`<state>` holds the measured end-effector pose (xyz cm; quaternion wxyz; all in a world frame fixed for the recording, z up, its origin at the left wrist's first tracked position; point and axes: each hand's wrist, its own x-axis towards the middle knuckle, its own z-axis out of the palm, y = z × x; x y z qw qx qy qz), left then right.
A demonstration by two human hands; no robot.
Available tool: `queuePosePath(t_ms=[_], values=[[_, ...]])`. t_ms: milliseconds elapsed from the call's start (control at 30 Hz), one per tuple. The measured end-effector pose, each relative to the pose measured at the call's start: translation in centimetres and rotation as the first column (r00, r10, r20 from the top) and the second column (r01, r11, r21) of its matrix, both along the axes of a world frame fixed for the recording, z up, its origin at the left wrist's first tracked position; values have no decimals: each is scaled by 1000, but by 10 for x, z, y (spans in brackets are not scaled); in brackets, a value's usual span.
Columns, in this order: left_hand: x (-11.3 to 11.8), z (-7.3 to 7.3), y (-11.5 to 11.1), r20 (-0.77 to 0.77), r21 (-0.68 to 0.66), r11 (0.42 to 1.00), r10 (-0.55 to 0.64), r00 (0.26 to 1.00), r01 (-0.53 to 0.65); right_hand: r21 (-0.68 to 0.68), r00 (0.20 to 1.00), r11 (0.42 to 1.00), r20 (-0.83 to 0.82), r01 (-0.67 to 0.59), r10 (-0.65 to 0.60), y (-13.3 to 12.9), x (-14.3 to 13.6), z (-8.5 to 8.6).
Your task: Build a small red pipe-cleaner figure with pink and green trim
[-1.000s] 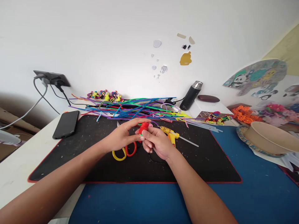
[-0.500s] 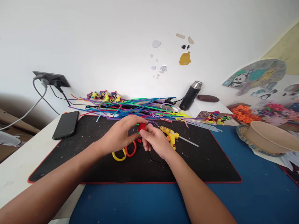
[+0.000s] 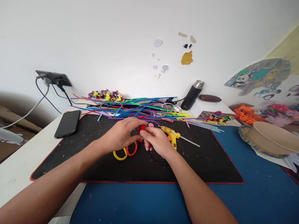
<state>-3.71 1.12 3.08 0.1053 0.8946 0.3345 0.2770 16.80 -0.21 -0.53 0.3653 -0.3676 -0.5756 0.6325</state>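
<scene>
Between my two hands is a small red piece (image 3: 141, 128), with a bit of green at its lower edge. My left hand (image 3: 121, 133) grips it from the left between thumb and fingers. From the right, my right hand (image 3: 155, 140) pinches its lower part, with the other fingers curled. Just below my left hand lie scissors with yellow and red handles (image 3: 132, 149), their blades hidden. A yellow glue gun (image 3: 171, 134) with a clear stick in its back lies right of my right hand. A small pink ring-like piece (image 3: 151, 125) sits behind my fingers.
Many coloured pipe cleaners (image 3: 135, 107) lie along the wall behind the black mat (image 3: 198, 168). A phone (image 3: 67, 123) rests at the left. Further back stand small colourful figures (image 3: 106, 95) and a black flask (image 3: 192, 95). A bowl (image 3: 275, 138) is at the right.
The view has shifted slightly. The red piece has turned a little between my fingers, and less green shows at its top left. Both hands keep their hold.
</scene>
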Motion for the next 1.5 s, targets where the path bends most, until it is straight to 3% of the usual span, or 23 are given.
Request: queuePosePath(t_ms=[867,1133,1500], values=[[-4,-3,4,-22,137,990,-28,999,30,-34,999,999,-21,32,-33,0,1,3],[-4,-8,4,-30,93,995,-29,999,32,-36,996,996,-27,82,-83,2,1,-1],[-4,-10,5,0,96,995,-21,1000,20,-45,998,997,-30,59,-60,0,1,4]])
